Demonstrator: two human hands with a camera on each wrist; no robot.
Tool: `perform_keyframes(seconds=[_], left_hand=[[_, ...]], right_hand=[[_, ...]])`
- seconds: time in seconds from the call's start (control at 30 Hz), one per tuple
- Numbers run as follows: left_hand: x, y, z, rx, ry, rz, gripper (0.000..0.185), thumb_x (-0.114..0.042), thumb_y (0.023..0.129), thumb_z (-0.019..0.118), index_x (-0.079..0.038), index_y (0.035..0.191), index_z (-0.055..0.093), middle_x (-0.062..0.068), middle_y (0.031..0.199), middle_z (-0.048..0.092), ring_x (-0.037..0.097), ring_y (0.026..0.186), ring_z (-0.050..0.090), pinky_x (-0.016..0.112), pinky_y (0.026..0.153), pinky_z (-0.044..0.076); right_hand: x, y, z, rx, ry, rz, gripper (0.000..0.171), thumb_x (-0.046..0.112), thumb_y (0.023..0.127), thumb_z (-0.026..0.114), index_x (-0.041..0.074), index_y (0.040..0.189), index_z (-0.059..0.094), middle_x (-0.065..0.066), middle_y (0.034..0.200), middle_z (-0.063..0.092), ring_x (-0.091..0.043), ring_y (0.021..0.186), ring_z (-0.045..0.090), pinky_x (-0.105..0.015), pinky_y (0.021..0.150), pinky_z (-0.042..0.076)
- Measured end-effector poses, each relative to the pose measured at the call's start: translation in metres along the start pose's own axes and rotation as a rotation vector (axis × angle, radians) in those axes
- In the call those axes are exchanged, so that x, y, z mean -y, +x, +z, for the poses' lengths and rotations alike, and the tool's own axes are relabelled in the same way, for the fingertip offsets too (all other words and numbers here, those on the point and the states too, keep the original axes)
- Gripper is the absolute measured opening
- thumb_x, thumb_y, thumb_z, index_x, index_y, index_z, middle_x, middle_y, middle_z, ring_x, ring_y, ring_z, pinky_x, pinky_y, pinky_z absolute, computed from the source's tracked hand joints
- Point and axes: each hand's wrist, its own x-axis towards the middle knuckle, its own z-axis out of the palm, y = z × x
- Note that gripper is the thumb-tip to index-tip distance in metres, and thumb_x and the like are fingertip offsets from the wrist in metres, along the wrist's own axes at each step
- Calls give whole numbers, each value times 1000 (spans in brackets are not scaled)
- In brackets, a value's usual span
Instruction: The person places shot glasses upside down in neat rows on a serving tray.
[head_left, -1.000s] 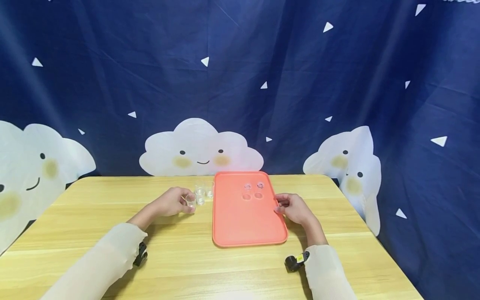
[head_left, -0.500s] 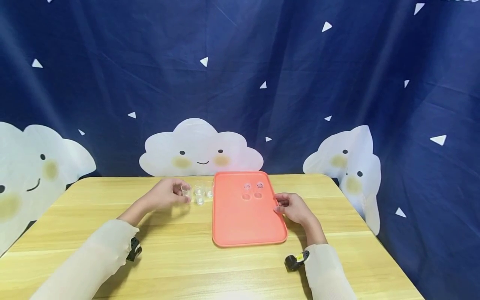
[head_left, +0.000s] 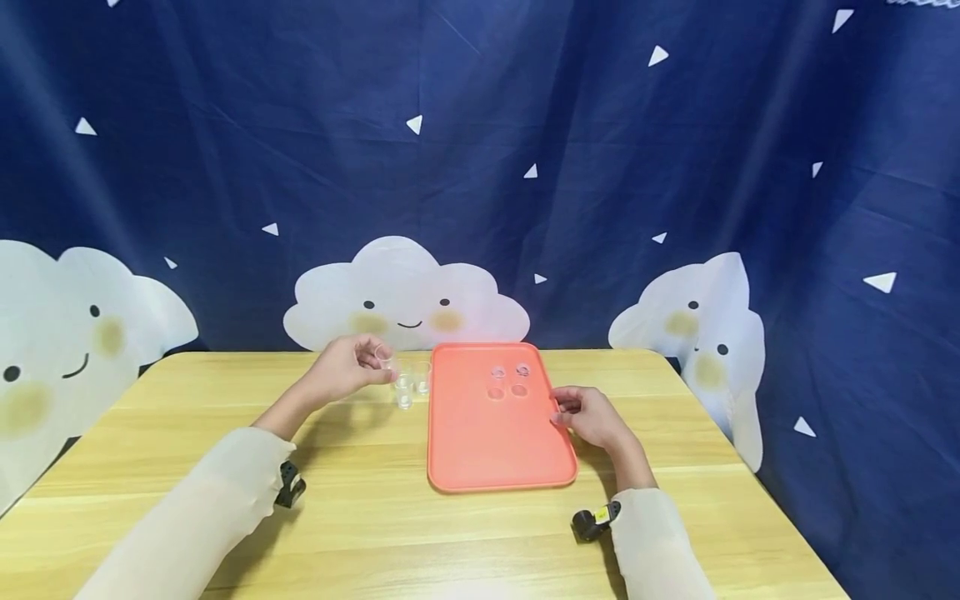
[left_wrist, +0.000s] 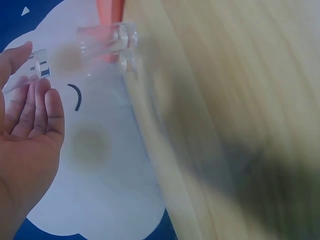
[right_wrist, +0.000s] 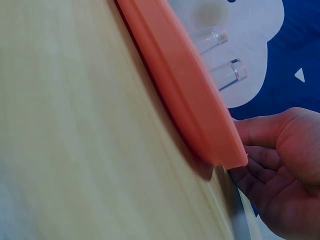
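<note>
My left hand (head_left: 348, 371) holds a small clear glass (head_left: 385, 357) between thumb and fingers, raised over the back left of the table. In the left wrist view this glass (left_wrist: 43, 64) shows its thick base toward the tabletop. Just right of and below it, several more clear glasses (head_left: 404, 393) stand upright beside the tray. With thumb and fingers at its right rim, my right hand (head_left: 592, 417) grips the coral-red tray (head_left: 498, 450). Two clear glasses (right_wrist: 231, 74) stand upside down on the tray, thick bases up, toward its back right.
The wooden table (head_left: 360, 533) carries the tray and glasses near its back edge. Behind it hangs a dark blue curtain (head_left: 480, 167) printed with white clouds and triangles. A small black camera (head_left: 592, 523) is worn on each wrist.
My left hand drew the glass leftward away from the standing glasses, then lifted it up and back to the right. My right hand has stayed at the tray's rim.
</note>
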Motion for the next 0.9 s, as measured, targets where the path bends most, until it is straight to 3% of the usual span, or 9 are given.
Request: perform_keyframes(seconds=[0.27, 0.63, 0.9], left_hand=[[-16, 14, 6, -9, -41, 16, 31, -18, 80, 87, -6, 103, 69, 6, 93, 69, 21, 88, 64, 34, 78, 54], [-38, 32, 28, 32, -53, 83, 30, -15, 85, 82, -2, 110, 72, 7, 94, 68, 22, 88, 63, 35, 82, 53], [-42, 42, 44, 46, -48, 97, 35, -17, 86, 81, -1, 116, 72, 7, 96, 67, 21, 89, 62, 35, 83, 54]], right_hand=[[1, 0, 0, -5, 4, 2, 39, -1, 91, 70, -4, 130, 66, -11, 109, 72, -24, 99, 65, -39, 87, 56], [2, 0, 0, -9, 10, 9, 40, -2, 91, 70, -4, 131, 65, -11, 108, 72, -24, 99, 65, -41, 88, 56], [0, 0, 0, -10, 14, 2, 41, -3, 90, 70, -4, 131, 65, -10, 108, 72, -23, 98, 66, -40, 87, 57]])
